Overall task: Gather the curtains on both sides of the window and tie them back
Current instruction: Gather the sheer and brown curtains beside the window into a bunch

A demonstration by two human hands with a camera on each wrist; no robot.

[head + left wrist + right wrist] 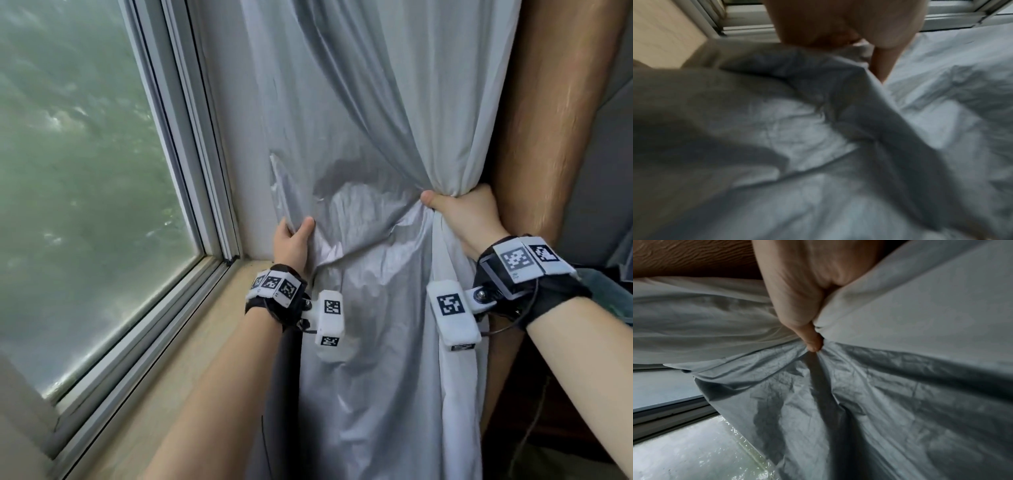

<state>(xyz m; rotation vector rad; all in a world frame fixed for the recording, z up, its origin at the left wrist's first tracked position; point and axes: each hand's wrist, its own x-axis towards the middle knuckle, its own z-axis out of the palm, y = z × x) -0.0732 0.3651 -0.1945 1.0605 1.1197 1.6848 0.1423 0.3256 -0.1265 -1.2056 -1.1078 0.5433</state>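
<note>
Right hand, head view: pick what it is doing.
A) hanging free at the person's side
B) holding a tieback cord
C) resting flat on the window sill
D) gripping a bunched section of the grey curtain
D: the right hand has its fingers and thumb curled round a gathered bunch of the grey curtain, and folds fan out from the grip.

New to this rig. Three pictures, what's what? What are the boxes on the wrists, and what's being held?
There is no robot here, just a person's two bare hands. The big picture comes from a head-worn camera. The other two apparently come from the white marker-tagged boxes strapped at the wrists, looking along the fingers. The right hand clenches a gathered bunch of the grey curtain. The left hand pinches its loose edge, nearer the window. What looks like brown fabric hangs behind. No tie is in view.
</note>
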